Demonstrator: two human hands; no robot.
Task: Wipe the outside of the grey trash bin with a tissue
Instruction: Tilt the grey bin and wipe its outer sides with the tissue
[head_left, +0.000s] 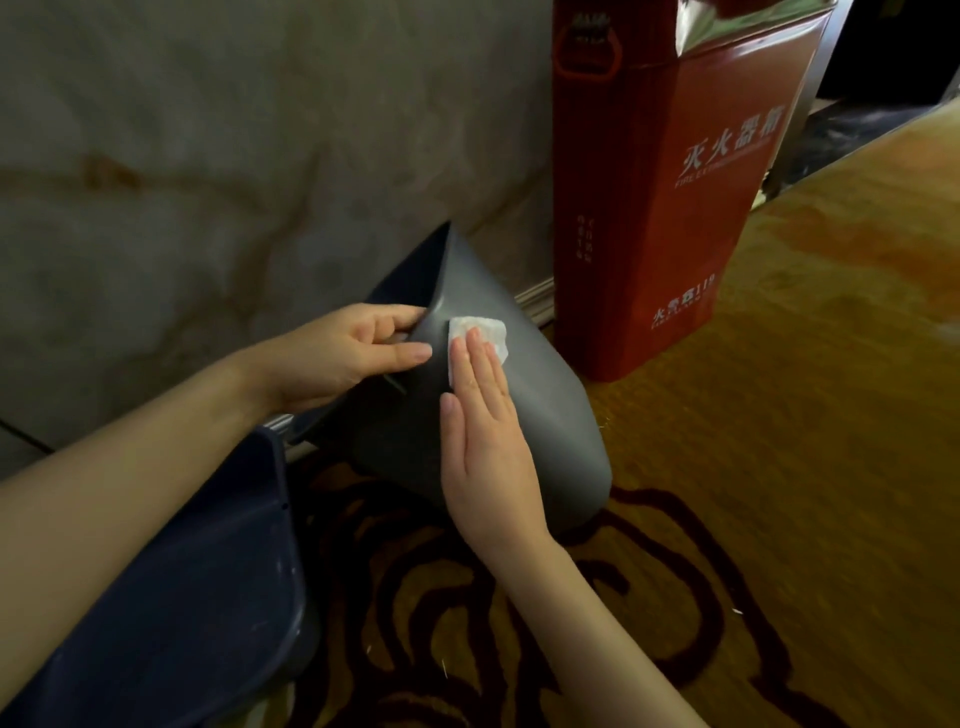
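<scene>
The grey trash bin (545, 395) leans tilted on the carpet, its mouth turned toward the wall at the left. My left hand (343, 353) grips the bin's rim, thumb on the outside and fingers inside. My right hand (483, 431) lies flat on the bin's outer side, fingers straight, pressing a folded white tissue (480, 332) against the grey surface. Only the tissue's upper part shows past my fingertips.
A red fire extinguisher box (660, 197) stands just right of the bin against the marble wall (208, 156). A dark blue bin (197, 587) sits at the lower left under my left forearm. Patterned yellow carpet (779, 467) spreads to the right.
</scene>
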